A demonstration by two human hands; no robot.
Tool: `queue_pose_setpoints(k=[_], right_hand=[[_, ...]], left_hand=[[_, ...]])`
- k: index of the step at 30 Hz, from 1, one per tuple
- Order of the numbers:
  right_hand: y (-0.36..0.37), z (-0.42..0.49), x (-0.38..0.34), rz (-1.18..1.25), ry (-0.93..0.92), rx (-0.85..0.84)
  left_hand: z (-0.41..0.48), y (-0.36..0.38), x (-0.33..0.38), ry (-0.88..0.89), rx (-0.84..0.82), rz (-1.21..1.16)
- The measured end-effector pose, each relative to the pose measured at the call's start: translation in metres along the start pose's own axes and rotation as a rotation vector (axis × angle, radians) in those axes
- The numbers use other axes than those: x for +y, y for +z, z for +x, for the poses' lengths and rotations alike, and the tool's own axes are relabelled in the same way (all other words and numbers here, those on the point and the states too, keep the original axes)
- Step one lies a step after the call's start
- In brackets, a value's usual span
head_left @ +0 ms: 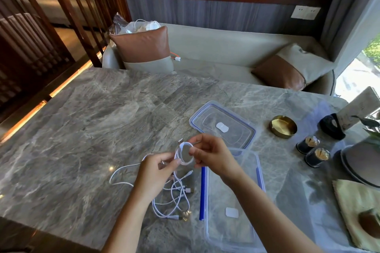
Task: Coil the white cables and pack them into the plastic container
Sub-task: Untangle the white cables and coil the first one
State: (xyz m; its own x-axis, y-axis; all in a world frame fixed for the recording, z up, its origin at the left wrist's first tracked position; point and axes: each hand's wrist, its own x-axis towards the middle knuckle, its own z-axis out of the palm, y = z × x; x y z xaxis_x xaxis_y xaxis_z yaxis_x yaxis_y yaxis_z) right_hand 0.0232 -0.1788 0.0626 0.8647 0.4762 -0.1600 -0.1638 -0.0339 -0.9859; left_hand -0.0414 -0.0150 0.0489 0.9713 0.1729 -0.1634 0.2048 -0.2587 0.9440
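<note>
White cable coil (184,155): thin, smooth cord wound into a small round ring of a few turns, held in the air above the counter (92,129) btwn both hands, just left of the plastic container (230,230). A metal-tipped plug sticks up at the ring's top left.

L hand (158,172): fingers curled, thumb & forefinger pinch the ring's left side; a free length runs off left from that hand onto the stone. R hand (209,156): thumb & forefinger pinch the ring's right side, other fingers curled behind.

Loose white cables (174,197) lie tangled on the counter under the L hand, beside the container's blue clip.

Container: clear plastic, rectangular w/ rounded corners, blue latches. Its lid (236,135) lies flat just behind it. Each carries a small white sticker; any writing too small to tell.

Counter: grey veined marble, polished.
</note>
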Motion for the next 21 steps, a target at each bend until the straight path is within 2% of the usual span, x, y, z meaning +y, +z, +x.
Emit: queue_pose_setpoints(k=[5,8,11,16,18,21], right_hand=[[0.005,-0.004,0.004,0.184,0.035,0.01],[0.007,-0.005,0.005,0.234,0.056,0.003],[0.009,-0.006,0.004,0.259,0.058,0.017],[0.014,-0.005,0.003,0.161,-0.014,0.144],[0.01,-0.007,0.003,0.152,0.028,0.07],[0.008,-0.013,0.004,0.088,0.24,-0.271]], left_hand=[[-0.005,0.006,0.004,-0.217,0.02,-0.456],[-0.006,0.006,0.004,-0.299,-0.026,-0.638],[-0.005,0.008,0.004,-0.321,-0.027,-0.677],[-0.002,0.01,0.004,-0.276,0.113,-0.688],[0.001,0.007,0.004,-0.249,0.2,-0.717],[0.003,0.003,0.004,-0.195,0.299,-0.746]])
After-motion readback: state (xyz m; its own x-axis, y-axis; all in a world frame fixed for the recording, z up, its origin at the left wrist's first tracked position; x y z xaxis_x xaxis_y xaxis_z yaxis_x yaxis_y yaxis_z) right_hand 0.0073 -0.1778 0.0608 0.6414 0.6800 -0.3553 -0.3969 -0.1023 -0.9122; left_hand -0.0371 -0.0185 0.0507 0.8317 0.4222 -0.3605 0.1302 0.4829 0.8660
